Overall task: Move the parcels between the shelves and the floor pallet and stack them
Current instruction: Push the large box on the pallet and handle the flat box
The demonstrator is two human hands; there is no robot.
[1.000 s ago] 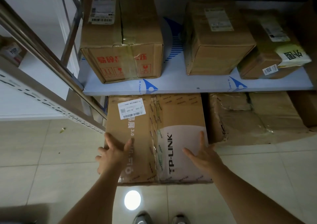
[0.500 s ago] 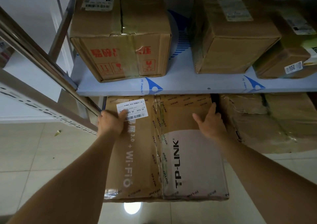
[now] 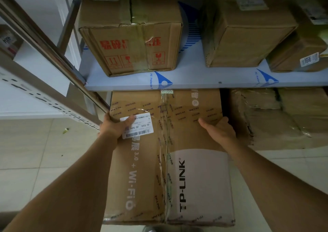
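A large flat TP-LINK cardboard box, taped down the middle and carrying a white barcode label, reaches from under the lower shelf board out towards me. My left hand grips its left edge, thumb lying on the label. My right hand grips its right edge, thumb on top and fingers down the side. The far end of the box is hidden beneath the shelf board.
On the shelf board stand a box with red print, a plain brown box and a smaller labelled parcel. Plastic-wrapped parcels sit right of the TP-LINK box. A slanted metal upright stands left, above the tiled floor.
Both hands slid from the near part of the box up along its sides and took hold of its edges. The box now extends further towards me and covers my feet.
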